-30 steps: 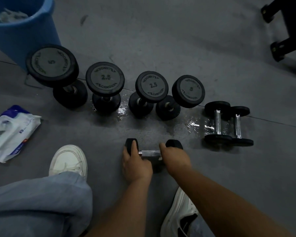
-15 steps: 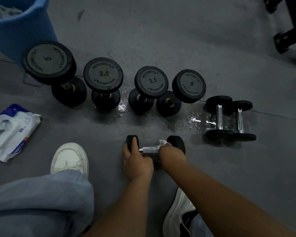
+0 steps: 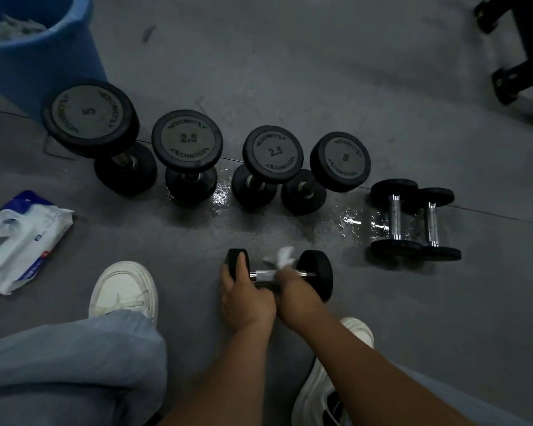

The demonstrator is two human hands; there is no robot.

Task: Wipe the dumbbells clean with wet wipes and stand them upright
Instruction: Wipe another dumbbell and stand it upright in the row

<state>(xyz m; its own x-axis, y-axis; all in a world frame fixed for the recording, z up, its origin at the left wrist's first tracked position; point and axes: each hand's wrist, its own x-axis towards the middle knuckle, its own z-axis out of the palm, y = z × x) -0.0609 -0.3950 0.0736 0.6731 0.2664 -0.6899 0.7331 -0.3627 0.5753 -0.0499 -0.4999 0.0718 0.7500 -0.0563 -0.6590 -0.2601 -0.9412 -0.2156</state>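
A small black dumbbell [image 3: 316,273] with a chrome handle lies on its side on the grey floor in front of me. My left hand [image 3: 243,295] grips its left head. My right hand [image 3: 296,290] holds a white wet wipe [image 3: 282,256] wrapped on the handle. Several larger black dumbbells stand upright in a row behind: a 5 [image 3: 90,118], a 2.5 [image 3: 186,141], another 2.5 [image 3: 273,153] and one more [image 3: 340,161]. Two small chrome-handled dumbbells [image 3: 413,222] lie on their sides at the right.
A blue bucket [image 3: 43,50] with used wipes stands at the back left. A wet wipe pack [image 3: 22,238] lies at the left. Wet patches [image 3: 351,219] shine on the floor. My white shoes [image 3: 123,290] and jeans fill the foreground. Black equipment feet [image 3: 511,78] sit at the top right.
My right hand slid left off the right head onto the handle, baring that head, and the white wipe now shows above the handle. My left hand kept its grip.
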